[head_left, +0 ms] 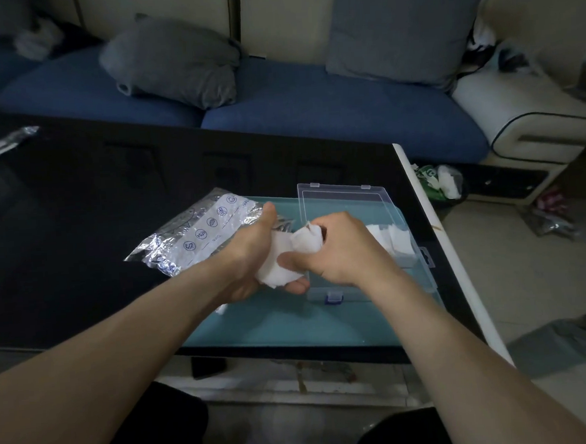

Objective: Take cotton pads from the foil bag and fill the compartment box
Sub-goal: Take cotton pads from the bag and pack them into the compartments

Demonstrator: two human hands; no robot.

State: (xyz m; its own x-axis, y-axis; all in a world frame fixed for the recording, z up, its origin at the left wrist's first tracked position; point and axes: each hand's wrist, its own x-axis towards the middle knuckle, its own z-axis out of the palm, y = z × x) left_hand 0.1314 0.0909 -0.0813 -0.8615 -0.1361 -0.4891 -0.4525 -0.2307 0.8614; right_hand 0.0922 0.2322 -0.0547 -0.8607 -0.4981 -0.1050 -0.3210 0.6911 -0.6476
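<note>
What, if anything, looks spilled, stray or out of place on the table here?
One stray cotton pad lies on the teal mat, just under the left forearm, outside the compartment box. Otherwise nothing stands out: the left hand and right hand hold a wad of cotton pads beside the foil bag.

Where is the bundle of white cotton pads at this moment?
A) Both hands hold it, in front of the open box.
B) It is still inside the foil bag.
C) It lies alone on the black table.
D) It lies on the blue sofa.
A: the left hand and the right hand both grip the cotton pads beside the open compartment box; the foil bag lies apart, to the left.
</note>
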